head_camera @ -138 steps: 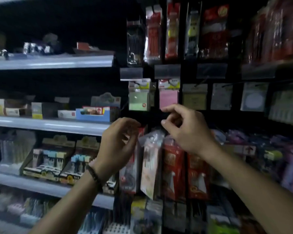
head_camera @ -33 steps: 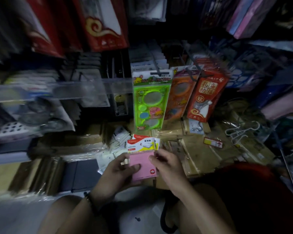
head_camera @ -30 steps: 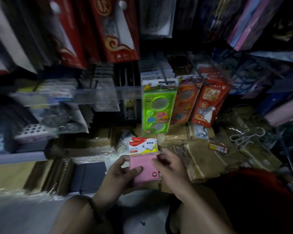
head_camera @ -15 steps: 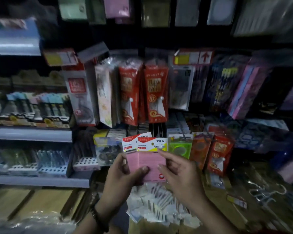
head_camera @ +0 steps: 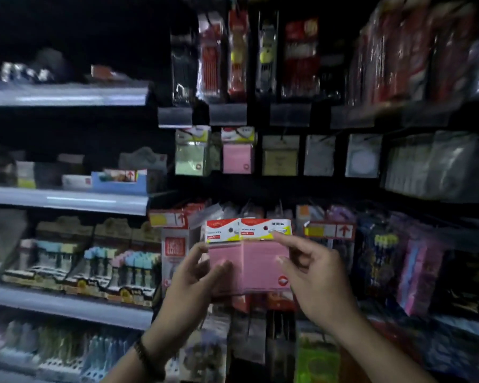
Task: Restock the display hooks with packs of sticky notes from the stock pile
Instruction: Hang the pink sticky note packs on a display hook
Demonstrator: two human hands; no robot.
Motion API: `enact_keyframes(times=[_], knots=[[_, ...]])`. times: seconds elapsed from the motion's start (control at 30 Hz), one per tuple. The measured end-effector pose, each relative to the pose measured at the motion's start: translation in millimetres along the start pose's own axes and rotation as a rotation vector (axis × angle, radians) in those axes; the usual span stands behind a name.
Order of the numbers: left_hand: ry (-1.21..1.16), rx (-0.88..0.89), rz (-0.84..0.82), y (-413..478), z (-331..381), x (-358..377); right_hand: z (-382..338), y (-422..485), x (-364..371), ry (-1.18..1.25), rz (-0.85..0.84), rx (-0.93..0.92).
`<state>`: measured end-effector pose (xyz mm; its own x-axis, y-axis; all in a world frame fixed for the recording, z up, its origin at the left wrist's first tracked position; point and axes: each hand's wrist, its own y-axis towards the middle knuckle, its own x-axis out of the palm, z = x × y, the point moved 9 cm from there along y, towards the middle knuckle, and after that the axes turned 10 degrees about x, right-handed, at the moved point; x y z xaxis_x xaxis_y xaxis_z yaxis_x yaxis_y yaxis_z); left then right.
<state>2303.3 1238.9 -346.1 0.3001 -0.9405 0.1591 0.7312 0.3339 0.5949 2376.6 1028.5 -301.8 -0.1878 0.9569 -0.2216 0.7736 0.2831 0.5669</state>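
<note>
**Two pink packs held up below the sticky-note row**

The left-hand pack [head_camera: 223, 254] is pinched by the left hand [head_camera: 188, 280]. The thumb is pressed on its pink front and the fingers [head_camera: 197, 253] are curled round its left edge. The right-hand pack [head_camera: 260, 269] is fanned out just beside it, and their inner edges meet. It is only touched by the right hand [head_camera: 315, 283]: the forefinger is laid straight on the header card, the thumb is set on the pink front, and the other fingers are loosely curled beside the pack. Two pink packs are counted in hand. A dark bracelet [head_camera: 145, 357] is worn on the left wrist.

At 12 o'clock from the held packs, one hung pink pack [head_camera: 237, 160] is seen on the display wall. One green pack [head_camera: 191, 160] is hung at 11 o'clock. Toward 1 and 2 o'clock, three more are counted in the same row: a tan pack [head_camera: 280, 161], a white pack [head_camera: 318, 158] and a round-pad pack [head_camera: 362, 158]. At 9 o'clock, three grey shelves [head_camera: 67, 200] are loaded with small boxed goods. The aisle is dimly lit, and the goods at the edges are blurred.
</note>
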Motion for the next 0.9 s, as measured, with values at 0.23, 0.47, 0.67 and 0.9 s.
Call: enact_keyframes(times=[0.23,0.47,0.67,0.9], knots=[[0.268,0.188,0.170,69.7,63.3,-60.7,-50.6,69.7,5.9,-0.095,0.125,-0.182],[0.388,0.305,0.104,121.3,103.7,-66.8,-78.4,129.9,34.8,-0.183,0.151,-0.307],[0.399,0.372,0.070,145.4,109.3,-65.7,-89.0,164.9,52.8,-0.217,0.247,-0.470],[0.319,0.390,-0.032,157.5,111.7,-54.6,-105.4,199.8,62.0,-0.213,0.318,-0.582]])
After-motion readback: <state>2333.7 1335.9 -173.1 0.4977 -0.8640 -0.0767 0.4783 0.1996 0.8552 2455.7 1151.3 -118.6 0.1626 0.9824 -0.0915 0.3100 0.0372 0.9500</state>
